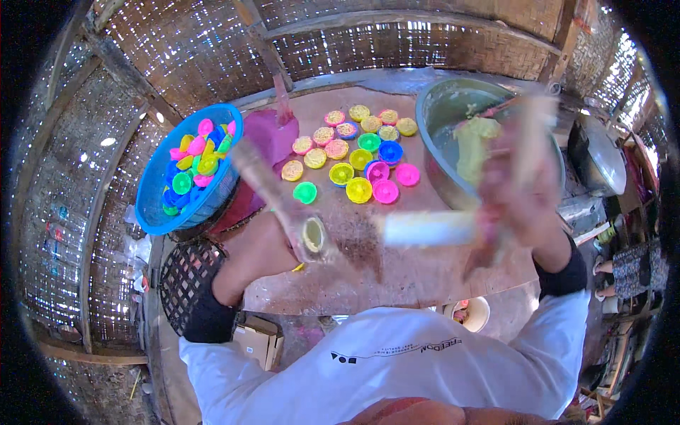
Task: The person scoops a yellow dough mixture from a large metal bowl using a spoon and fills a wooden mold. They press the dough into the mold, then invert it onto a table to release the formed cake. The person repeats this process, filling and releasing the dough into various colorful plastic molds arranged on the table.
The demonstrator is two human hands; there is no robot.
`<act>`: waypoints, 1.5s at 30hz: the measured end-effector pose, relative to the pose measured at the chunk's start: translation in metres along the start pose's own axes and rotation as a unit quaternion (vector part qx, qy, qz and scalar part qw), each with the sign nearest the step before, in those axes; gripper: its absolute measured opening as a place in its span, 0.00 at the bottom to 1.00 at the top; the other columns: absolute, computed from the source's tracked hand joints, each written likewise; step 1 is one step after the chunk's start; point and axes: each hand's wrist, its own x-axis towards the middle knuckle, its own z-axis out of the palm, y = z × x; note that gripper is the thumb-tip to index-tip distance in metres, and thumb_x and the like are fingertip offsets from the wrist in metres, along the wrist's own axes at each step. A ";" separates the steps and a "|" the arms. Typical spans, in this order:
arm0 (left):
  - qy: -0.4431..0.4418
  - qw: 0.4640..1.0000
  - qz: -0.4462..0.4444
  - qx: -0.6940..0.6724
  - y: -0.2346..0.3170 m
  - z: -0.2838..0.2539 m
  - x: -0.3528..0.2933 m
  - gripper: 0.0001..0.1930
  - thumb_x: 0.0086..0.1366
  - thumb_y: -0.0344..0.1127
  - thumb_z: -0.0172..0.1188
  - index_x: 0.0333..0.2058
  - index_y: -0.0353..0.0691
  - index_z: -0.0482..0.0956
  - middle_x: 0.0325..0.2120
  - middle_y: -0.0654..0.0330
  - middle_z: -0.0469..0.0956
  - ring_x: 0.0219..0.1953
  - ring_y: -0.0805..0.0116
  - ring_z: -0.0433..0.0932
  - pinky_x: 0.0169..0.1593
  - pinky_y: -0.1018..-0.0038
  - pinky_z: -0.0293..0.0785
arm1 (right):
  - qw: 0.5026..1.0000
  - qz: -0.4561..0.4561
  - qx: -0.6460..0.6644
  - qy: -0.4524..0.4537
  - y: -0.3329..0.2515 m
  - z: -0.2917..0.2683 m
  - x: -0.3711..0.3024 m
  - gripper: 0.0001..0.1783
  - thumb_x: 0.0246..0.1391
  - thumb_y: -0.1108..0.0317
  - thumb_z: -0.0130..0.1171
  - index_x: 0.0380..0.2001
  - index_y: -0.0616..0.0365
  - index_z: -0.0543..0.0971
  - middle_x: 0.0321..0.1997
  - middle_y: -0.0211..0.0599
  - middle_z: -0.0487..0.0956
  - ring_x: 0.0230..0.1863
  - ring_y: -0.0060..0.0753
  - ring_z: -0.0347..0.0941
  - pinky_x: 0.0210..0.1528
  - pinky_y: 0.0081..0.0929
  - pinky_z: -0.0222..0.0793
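Note:
My left hand (280,244), partly blurred, is closed round a long brownish tool (265,177) at the near left of the board. The tool's near end has a round opening with pale yellow-green dough (314,234) in it. My right hand (506,188) is strongly smeared by motion in front of the large green basin (430,152). It appears to grip a white cylinder (425,229) with a reddish end; its fingers do not show clearly. A pale lump of dough (473,145) lies in the basin. Small moulds (358,189) in several colours stand beyond my hands, some with crumbly pale filling (336,149).
A blue basket (152,223) of colourful moulds stands at the left, beside purple plastic (273,134). The board's edge (368,306) runs close to my body. A metal pot (602,159) is at the right. A pale bucket (479,315) stands below the board.

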 end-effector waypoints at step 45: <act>0.410 0.688 0.197 -0.565 -0.042 0.091 0.001 0.13 0.51 0.26 0.62 0.32 0.46 0.66 0.39 0.64 0.60 0.51 0.62 0.63 0.55 0.58 0.67 | 0.797 -0.298 -0.519 -0.085 0.074 0.032 -0.018 0.24 0.39 0.73 0.57 0.45 0.46 0.75 0.50 0.38 0.69 0.50 0.44 0.62 0.54 0.46 0.52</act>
